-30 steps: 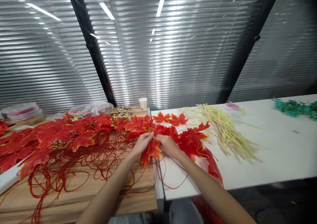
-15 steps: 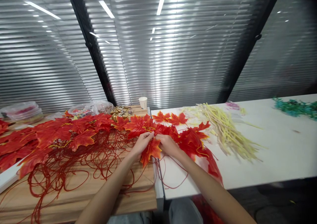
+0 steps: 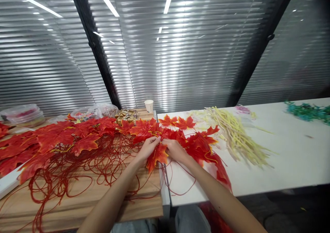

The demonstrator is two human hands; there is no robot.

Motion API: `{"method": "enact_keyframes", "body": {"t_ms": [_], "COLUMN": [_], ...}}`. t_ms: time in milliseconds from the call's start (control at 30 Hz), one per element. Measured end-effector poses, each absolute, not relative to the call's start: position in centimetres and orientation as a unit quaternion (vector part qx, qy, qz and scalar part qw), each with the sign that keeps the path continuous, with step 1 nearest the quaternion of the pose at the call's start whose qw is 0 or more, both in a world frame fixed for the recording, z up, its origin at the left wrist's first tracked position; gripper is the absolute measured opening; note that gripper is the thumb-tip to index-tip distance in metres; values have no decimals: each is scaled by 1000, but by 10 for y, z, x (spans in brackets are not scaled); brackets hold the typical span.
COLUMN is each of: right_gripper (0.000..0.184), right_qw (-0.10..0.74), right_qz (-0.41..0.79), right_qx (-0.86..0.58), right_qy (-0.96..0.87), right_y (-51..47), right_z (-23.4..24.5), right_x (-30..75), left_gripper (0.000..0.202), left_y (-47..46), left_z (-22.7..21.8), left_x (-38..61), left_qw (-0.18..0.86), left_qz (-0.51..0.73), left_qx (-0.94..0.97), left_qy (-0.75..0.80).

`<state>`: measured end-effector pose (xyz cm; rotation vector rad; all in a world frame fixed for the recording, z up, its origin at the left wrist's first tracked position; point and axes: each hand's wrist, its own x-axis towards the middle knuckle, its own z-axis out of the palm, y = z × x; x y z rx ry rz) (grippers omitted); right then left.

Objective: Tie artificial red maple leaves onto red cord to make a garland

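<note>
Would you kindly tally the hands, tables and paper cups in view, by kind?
Hands: 2, left hand and right hand, both gripping one leaf
Tables: 2, wooden table and white table
Cups: 1, cup
Total: 5

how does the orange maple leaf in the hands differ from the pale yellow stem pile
The orange fabric maple leaf is one broad, flat piece held by the left hand and right hand; the pale yellow plastic stems are many thin sticks piled untouched. The leaf sits at the tables' seam; the stems lie on the white table.
</note>
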<state>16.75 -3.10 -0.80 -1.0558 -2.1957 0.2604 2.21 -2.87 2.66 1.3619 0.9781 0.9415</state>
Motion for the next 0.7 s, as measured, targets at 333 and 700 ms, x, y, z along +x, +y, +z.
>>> {"method": "enact_keyframes", "body": {"t_ms": [333, 700], "right_gripper": [19, 18], "right_qw": [331, 329], "right_qz": [117, 125], "right_qx": [-415, -416], "right_qy": [-839, -839], "right_y": [-34, -33], "right_z": [-3, -4], "right_x": [167, 167], "left_gripper": [38, 39], "left_y": [-28, -29], "left_z": [25, 25], "left_x": [22, 23], "left_qw": [561, 560], "left_qz": [399, 404], "left_qx": [594, 590], "left_qy": [417, 419]}}
